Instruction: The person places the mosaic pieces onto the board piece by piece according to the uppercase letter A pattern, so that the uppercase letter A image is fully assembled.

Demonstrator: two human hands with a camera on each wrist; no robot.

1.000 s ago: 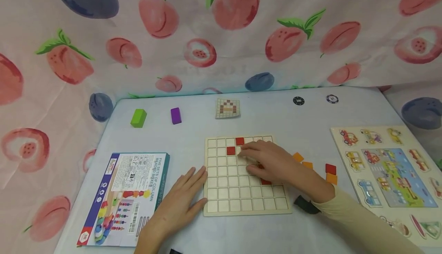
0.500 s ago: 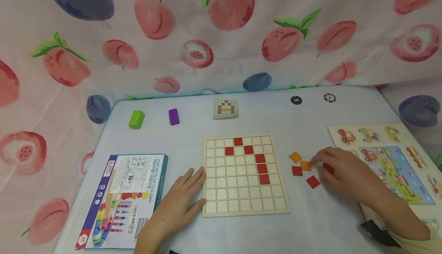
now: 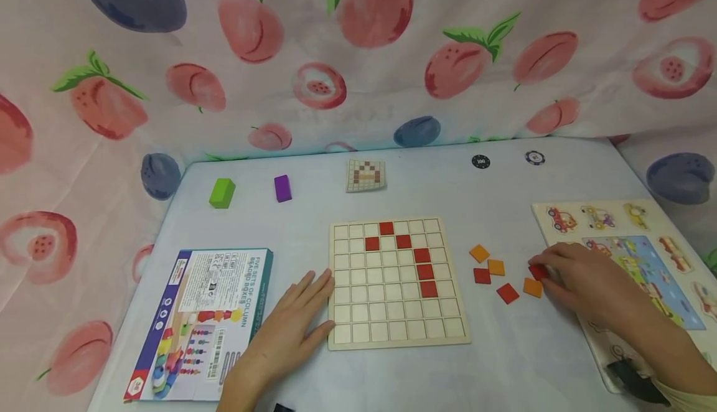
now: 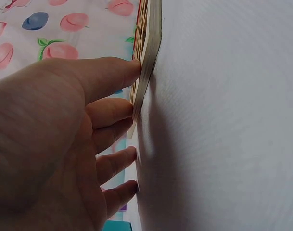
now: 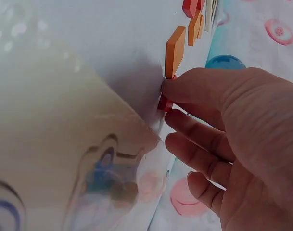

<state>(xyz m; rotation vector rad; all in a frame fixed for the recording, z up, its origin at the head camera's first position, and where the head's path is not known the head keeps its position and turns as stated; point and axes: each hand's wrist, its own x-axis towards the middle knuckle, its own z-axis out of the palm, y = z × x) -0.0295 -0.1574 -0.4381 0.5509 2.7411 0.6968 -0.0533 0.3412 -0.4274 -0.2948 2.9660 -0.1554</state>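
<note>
A wooden grid board [image 3: 392, 332] lies at the middle of the table, with several red tiles [image 3: 428, 289] set in its cells. My left hand [image 3: 288, 322] rests at its left edge, fingers fairly straight; in the left wrist view the thumb touches the board's side [image 4: 148, 62]. To the right of the board, my right hand [image 3: 594, 281] pinches a red square tile [image 3: 538, 271] between thumb and fingers, low at the table. An orange tile [image 3: 533, 287] lies right beside it, seen also in the right wrist view as an orange square [image 5: 175, 51].
More loose orange tiles [image 3: 495, 267] and red tiles [image 3: 508, 294] lie between board and right hand. A vehicle puzzle board [image 3: 546, 219] sits under the right forearm. A patterned card [image 3: 366, 176], green block [image 3: 222, 193], purple block [image 3: 282, 188], chips [image 3: 480, 162] and box [image 3: 196, 325] surround.
My right hand has left the grid board, uncovering its red tiles, and moved right to the loose tiles, where it now pinches a red one. The left hand stays at the board's edge.
</note>
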